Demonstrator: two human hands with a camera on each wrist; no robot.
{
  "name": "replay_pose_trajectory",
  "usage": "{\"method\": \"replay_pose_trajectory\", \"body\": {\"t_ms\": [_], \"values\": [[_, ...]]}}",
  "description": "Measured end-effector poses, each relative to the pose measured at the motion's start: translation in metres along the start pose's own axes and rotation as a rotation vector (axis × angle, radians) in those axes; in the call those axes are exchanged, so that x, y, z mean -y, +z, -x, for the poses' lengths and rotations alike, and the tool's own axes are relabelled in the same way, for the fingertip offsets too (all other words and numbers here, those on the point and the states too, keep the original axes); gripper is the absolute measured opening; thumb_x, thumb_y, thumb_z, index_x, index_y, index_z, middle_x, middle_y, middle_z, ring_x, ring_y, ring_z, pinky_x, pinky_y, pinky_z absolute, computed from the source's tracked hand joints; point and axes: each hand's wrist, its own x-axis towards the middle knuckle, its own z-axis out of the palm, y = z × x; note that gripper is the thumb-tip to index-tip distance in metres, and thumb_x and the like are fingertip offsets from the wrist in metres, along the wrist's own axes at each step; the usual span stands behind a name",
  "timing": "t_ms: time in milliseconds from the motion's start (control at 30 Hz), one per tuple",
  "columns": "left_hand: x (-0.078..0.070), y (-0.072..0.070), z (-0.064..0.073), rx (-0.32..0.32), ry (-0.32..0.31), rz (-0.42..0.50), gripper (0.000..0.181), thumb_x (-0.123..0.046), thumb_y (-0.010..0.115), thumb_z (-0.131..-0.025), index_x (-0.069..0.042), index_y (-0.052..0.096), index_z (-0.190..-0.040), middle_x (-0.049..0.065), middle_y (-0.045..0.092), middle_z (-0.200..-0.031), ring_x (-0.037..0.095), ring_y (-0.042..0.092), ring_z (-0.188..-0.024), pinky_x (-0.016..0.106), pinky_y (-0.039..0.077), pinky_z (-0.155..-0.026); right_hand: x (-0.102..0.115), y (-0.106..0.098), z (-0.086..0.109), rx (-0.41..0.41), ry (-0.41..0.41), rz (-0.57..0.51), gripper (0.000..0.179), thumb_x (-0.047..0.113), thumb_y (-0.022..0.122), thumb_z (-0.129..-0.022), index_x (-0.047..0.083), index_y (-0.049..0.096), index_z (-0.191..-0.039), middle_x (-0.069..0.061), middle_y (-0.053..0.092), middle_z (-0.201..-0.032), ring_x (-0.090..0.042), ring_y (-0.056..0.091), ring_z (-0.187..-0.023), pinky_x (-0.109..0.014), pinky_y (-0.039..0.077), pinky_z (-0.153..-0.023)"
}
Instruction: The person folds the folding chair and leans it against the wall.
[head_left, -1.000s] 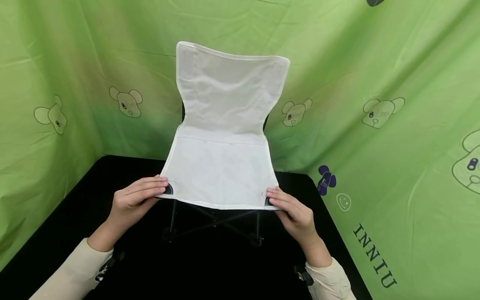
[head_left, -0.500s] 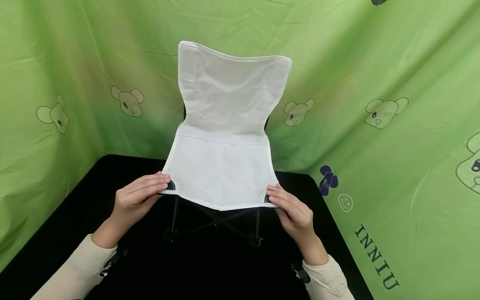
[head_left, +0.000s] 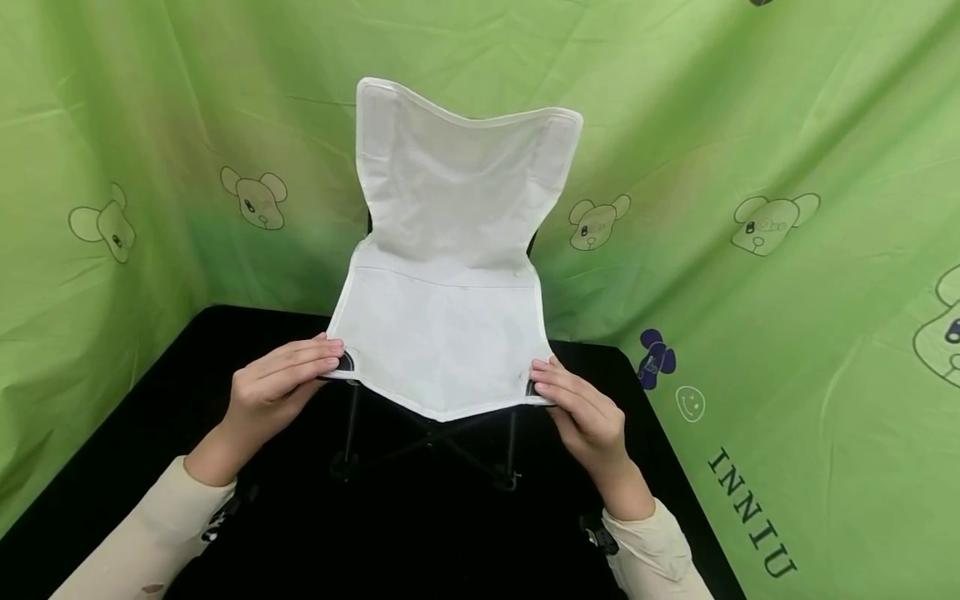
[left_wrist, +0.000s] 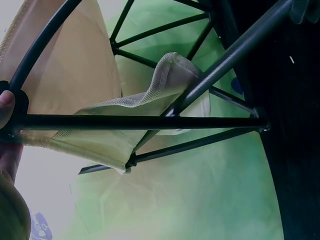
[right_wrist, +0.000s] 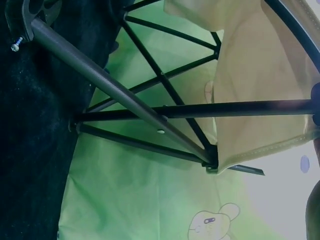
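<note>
A small folding chair [head_left: 442, 333] with white fabric and a thin black frame stands upright in the middle of the head view. Its front edge dips to a point between the two front corners. My left hand [head_left: 277, 387] grips the left front corner, fingers on top of the fabric and thumb beneath. The right front corner is pinched the same way by my right hand [head_left: 588, 417]. From underneath, the left wrist view shows crossing black tubes [left_wrist: 150, 122] and the fabric's underside [left_wrist: 70, 75]. Similar tubes [right_wrist: 250, 108] run across the right wrist view.
The chair's feet rest on a black tabletop [head_left: 405, 542]. Behind it and on both sides hangs a green curtain [head_left: 675, 100] printed with bear heads and lettering, close to the table's edges.
Both hands have risen slightly and come a little closer together, bringing the front corners inward. The seat's front edge now sags deeper in the middle, and the top of the backrest dips more.
</note>
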Motion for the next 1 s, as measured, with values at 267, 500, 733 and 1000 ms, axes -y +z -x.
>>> {"method": "replay_pose_trajectory", "body": {"t_ms": [267,500,733,1000], "values": [[0.002,0.003,-0.008,0.001,0.018,0.003,0.015,0.001,0.073,-0.093,0.015,0.075,-0.09,0.031,0.074,-0.094,0.04,0.074,-0.094,0.044,0.058,-0.096,-0.002,0.001,-0.005,-0.013,-0.005,0.001,0.011,-0.008,0.069,-0.093,-0.018,0.072,-0.094,-0.034,0.072,-0.099,-0.044,0.073,-0.098,-0.051,0.058,-0.095],[0.004,0.006,-0.012,-0.008,0.025,0.007,0.014,0.001,0.073,-0.093,0.015,0.075,-0.09,0.031,0.074,-0.094,0.04,0.074,-0.093,0.044,0.059,-0.096,-0.003,0.003,-0.008,-0.018,-0.013,-0.007,0.011,-0.008,0.069,-0.093,-0.018,0.072,-0.095,-0.035,0.072,-0.1,-0.045,0.073,-0.098,-0.051,0.058,-0.095],[0.006,0.012,-0.015,-0.015,0.06,-0.056,0.014,0.0,0.073,-0.093,0.013,0.076,-0.092,0.028,0.075,-0.093,0.041,0.074,-0.089,0.044,0.06,-0.093,-0.004,0.005,-0.013,-0.047,-0.013,-0.023,0.011,-0.009,0.069,-0.092,-0.019,0.072,-0.094,-0.037,0.071,-0.098,-0.046,0.073,-0.097,-0.052,0.058,-0.095],[0.006,0.016,-0.021,-0.035,0.065,-0.063,0.014,-0.001,0.073,-0.093,0.012,0.077,-0.091,0.028,0.075,-0.092,0.041,0.074,-0.088,0.045,0.06,-0.092,-0.005,0.008,-0.02,-0.048,-0.008,-0.026,0.011,-0.007,0.07,-0.092,-0.018,0.072,-0.094,-0.035,0.072,-0.099,-0.046,0.073,-0.098,-0.054,0.058,-0.094]]}}
